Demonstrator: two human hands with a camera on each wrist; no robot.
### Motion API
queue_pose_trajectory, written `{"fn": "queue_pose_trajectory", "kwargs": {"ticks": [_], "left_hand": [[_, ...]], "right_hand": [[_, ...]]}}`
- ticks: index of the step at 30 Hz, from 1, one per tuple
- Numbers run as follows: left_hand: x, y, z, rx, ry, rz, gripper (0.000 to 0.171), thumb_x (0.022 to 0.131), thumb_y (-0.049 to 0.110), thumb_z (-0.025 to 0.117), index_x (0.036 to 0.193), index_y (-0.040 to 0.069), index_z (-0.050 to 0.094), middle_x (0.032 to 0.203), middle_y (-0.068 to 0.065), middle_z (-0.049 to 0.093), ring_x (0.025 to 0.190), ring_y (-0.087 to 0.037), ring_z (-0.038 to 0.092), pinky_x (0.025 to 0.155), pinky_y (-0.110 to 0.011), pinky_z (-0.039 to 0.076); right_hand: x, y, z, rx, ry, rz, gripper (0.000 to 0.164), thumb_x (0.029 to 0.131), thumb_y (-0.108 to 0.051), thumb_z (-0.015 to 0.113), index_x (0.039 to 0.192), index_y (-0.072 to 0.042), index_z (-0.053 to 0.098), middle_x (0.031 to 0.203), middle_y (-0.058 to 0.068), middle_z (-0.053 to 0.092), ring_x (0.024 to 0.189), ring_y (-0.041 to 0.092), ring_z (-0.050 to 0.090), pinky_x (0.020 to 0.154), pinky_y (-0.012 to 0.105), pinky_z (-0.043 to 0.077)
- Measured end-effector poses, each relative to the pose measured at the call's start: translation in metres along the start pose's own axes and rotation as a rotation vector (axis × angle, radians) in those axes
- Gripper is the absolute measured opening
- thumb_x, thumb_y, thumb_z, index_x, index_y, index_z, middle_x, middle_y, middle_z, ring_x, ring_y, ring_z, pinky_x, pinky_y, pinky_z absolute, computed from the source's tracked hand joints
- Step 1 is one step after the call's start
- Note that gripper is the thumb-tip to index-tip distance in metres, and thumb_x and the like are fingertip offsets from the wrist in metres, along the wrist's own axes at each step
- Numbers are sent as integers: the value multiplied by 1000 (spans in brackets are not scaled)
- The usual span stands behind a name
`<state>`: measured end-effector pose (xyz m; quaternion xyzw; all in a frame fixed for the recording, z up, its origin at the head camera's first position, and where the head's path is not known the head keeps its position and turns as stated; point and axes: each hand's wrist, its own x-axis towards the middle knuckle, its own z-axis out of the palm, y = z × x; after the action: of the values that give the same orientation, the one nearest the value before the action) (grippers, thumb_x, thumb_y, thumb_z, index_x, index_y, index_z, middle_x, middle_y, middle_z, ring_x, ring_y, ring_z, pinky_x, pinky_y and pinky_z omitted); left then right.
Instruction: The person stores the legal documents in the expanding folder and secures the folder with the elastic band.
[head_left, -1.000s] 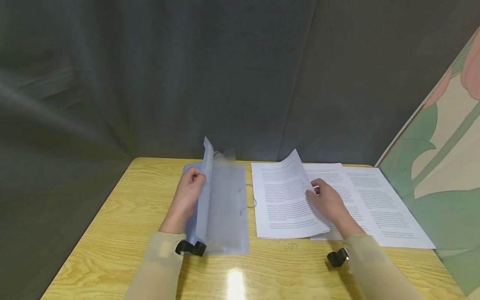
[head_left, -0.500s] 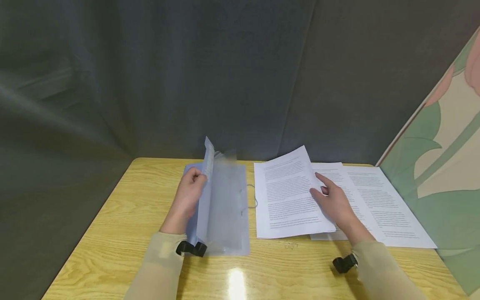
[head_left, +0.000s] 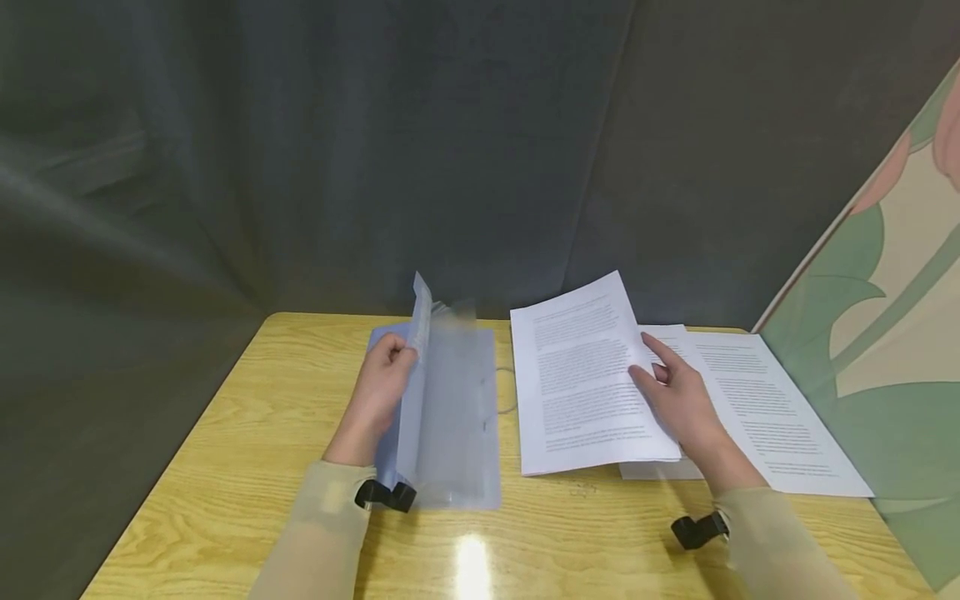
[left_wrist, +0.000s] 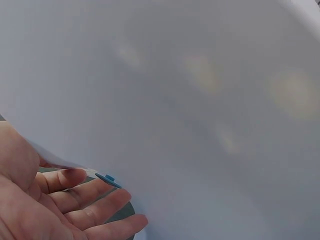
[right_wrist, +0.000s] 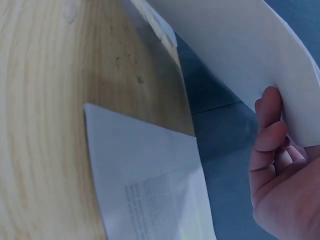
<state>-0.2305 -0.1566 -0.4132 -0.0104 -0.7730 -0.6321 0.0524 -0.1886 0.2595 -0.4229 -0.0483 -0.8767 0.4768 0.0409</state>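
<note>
My left hand (head_left: 375,383) pinches the raised cover of a translucent bluish plastic folder (head_left: 459,417) lying on the table, holding it partly upright. In the left wrist view the plastic fills most of the picture, and a small blue snap button (left_wrist: 108,180) shows at its edge by the fingers (left_wrist: 100,210). To the right, my right hand (head_left: 678,400) pinches a few printed sheets (head_left: 585,375) by their right edge, thumb in front and other fingers behind. The sheets are tilted up, their far right corner highest. In the right wrist view their pale back (right_wrist: 235,50) shows above the curled fingers.
Two more printed sheets lie on the table: one partly covered sheet (head_left: 660,472) and one farther right (head_left: 780,425). A thin loop (head_left: 510,408) sticks out from the folder's right edge. A dark curtain (head_left: 450,167) hangs behind the wooden table (head_left: 225,467), and a floral cloth stands at right.
My right hand has moved right and slightly away, lifting the sheets so they tilt up more and their near edge shifts right. The left hand and folder stay nearly the same.
</note>
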Motion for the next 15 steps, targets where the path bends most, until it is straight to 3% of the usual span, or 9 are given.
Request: {"fn": "queue_pose_trajectory", "kwargs": {"ticks": [15], "left_hand": [[-2, 1, 3, 28, 6, -4, 14, 108, 9, 52, 95, 7, 49, 74, 1, 34, 66, -17, 35, 63, -32, 32]], "right_hand": [[-10, -25, -9, 148, 10, 42, 77, 113, -41, 63, 177, -31, 22, 148, 27, 63, 94, 18, 80, 74, 32, 64]]}}
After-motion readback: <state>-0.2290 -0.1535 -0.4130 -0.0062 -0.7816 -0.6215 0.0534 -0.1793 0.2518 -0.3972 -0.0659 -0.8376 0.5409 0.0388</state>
